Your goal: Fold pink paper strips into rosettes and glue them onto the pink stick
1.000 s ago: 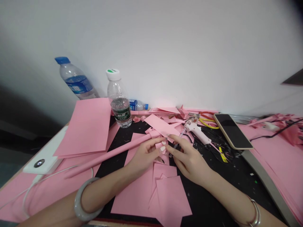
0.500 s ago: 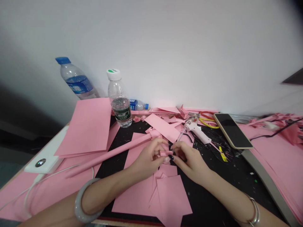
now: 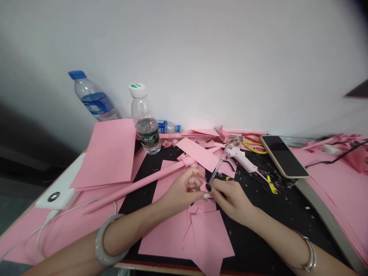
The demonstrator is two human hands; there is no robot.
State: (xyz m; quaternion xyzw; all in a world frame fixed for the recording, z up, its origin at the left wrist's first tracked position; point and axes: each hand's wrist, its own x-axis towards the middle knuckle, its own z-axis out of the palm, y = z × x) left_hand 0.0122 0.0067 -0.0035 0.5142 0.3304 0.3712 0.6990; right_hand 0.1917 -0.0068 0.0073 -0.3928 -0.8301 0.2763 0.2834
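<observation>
My left hand (image 3: 184, 188) and my right hand (image 3: 230, 197) meet over the black mat (image 3: 258, 214), both pinching a small folded piece of pink paper (image 3: 203, 186) between their fingertips. Most of that piece is hidden by the fingers. A thin clear stick (image 3: 216, 170) runs up from my right hand's fingers towards the white glue gun (image 3: 240, 158). A long rolled pink paper tube (image 3: 138, 186) lies just left of my left hand. Cut pink sheets (image 3: 201, 234) lie under and in front of both hands.
A stack of pink paper (image 3: 110, 153), two upright water bottles (image 3: 145, 120) (image 3: 92, 97) and a small lying one (image 3: 168, 126) stand at the back left. A phone (image 3: 283, 155), scissors (image 3: 253, 143), a white charger with cable (image 3: 57, 191) and pink scraps surround the mat.
Both hands have drawn slightly nearer to me and closed tighter on the small pink piece. The right fingers, stretched out a second ago, are now curled in a pinch.
</observation>
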